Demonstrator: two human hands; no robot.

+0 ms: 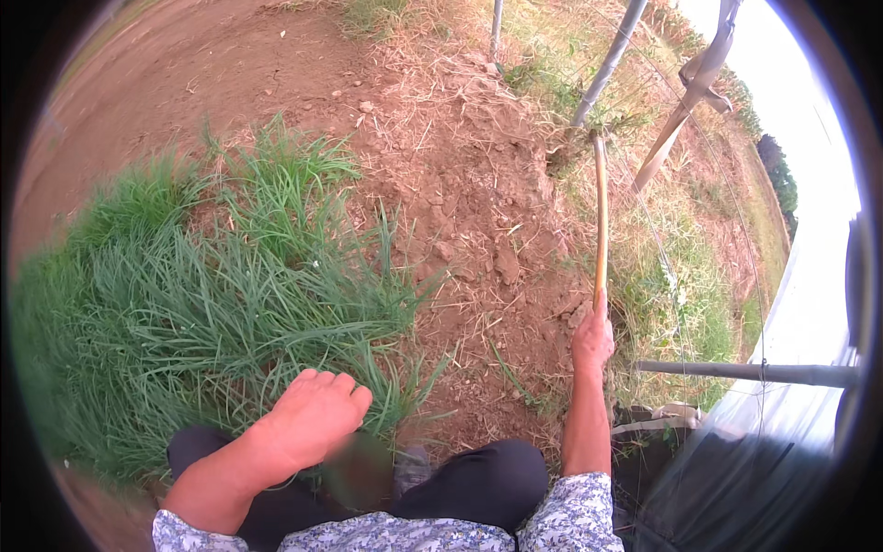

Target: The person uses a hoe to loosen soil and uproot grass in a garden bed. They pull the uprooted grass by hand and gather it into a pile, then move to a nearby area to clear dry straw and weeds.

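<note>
My right hand [592, 338] is wrapped around the lower end of a long, slightly curved wooden tool handle [601, 214]. The handle runs away from me to weeds at the foot of a slanted metal pole [610, 62]; the tool's head cannot be made out there. My left hand [321, 408] is curled into a loose fist above my left knee, its palm side hidden and nothing visible in it. Just beyond that fist grows a thick clump of long, narrow green leaves [262, 310]. Bare reddish soil [476, 228] with dry straw lies between the leaves and the handle.
A twisted fabric strap [686, 103] and thin wires hang at the upper right. From the right side a horizontal metal pipe [748, 372] juts in above translucent plastic sheeting [745, 441]. Another thin post [496, 31] stands farther off. My bent knees [483, 476] are close below.
</note>
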